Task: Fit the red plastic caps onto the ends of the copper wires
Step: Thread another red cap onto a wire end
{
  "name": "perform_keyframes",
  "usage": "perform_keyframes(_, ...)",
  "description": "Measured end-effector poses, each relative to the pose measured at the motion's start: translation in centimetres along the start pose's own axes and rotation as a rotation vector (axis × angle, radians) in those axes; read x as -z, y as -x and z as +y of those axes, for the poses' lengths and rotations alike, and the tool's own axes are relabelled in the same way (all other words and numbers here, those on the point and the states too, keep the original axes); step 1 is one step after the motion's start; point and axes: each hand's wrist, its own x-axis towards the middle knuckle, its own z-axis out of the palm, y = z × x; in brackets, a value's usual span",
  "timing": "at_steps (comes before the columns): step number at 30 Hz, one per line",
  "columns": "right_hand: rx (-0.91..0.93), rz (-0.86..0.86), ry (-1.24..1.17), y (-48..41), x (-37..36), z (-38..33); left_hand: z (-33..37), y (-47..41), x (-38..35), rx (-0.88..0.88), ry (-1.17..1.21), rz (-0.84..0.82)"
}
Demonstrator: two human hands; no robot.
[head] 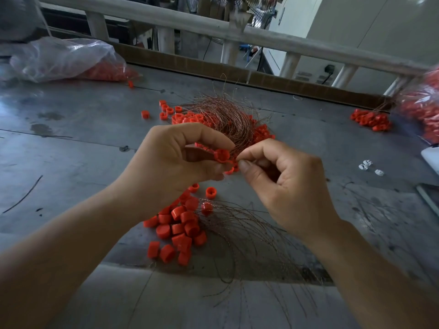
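At the middle of the frame, the left hand [175, 160] pinches a red cap [222, 155]. The right hand [285, 186] pinches the copper wires [228, 115] right against it. More loose caps [180, 226] lie heaped on the grey table [71, 143] below the hands, and a plastic bag [66, 59] sits at upper left.

Place: I read this as a small assembly workshop.
Bench: scuffed grey metal worktop [71, 143].
Stock: plastic bag [59, 55] of red caps [111, 71]; loose copper wire bundle [228, 115].
Beyond: pale railing [180, 21].
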Motion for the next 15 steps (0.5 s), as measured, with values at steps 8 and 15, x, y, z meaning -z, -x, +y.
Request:
perform_keyframes(8,-0.015,0.02,0.017,-0.09,0.28,0.22,-0.45,-0.11,0.49,0.019,0.165,-0.108)
perform_keyframes(15,-0.017,0.039,0.035,-0.19,0.53,0.18,-0.59,-0.19,0.7,0.017,0.232,-0.157)
